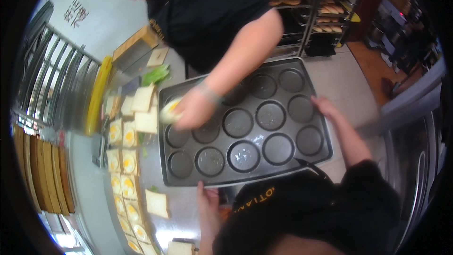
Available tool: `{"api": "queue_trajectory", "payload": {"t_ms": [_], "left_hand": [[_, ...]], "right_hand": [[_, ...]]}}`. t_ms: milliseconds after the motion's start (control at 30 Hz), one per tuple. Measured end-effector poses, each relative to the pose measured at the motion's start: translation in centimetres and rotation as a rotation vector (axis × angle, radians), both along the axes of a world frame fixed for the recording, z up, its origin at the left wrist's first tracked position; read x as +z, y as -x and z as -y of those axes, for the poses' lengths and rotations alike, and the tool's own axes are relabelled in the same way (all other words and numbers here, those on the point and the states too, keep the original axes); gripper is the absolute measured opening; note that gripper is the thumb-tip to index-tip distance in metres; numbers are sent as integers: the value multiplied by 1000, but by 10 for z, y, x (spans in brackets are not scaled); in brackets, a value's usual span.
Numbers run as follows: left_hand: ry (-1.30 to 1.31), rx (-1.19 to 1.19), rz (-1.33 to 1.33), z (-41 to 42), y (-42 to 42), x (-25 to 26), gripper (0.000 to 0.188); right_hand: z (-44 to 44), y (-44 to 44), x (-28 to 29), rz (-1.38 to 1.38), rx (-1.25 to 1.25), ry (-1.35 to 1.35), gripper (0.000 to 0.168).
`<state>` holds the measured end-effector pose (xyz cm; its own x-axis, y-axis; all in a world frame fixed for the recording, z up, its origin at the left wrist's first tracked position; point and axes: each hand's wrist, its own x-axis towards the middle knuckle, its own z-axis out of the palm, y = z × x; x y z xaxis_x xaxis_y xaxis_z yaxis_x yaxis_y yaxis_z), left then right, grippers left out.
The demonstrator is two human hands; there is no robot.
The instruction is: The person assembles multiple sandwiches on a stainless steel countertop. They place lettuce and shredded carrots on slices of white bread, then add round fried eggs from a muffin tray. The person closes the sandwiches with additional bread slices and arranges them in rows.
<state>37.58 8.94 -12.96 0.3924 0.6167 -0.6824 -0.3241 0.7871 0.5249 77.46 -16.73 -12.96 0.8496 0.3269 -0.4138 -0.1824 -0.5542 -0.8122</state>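
A dark metal baking pan with round wells (260, 140) is held up in front of me, partly over the table edge. My left hand (208, 194) grips its near rim at the lower left. On the right rim my right hand (324, 106) has hold of it. A co-worker's hand (196, 108) reaches across the pan, holding a fried egg (170, 111) at its left end. Most wells are bare, some with shiny residue; the co-worker's arm hides a few. Left of the pan, slices of bread topped with fried eggs (129, 161) stand in rows.
The steel table (180, 228) also carries plain bread slices (156, 203), stacked bread (143, 99) and lettuce (155, 74). The co-worker (212, 17) stands across from me. Bread racks (306, 14) are behind; a steel door with a handle (416, 184) is at right.
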Motion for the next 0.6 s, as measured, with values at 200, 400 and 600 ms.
{"api": "queue_trajectory", "payload": {"t_ms": [200,400,600], "left_hand": [[23,-142,-312,31,-24,24,11],[304,-514,-187,45,-56,24,7],[147,-803,-152,72,-149,-34,11]], "right_hand": [[53,-43,5,117,22,33,51],[167,-81,28,120,112,502,45],[303,-52,39,186,82,786,46]]}}
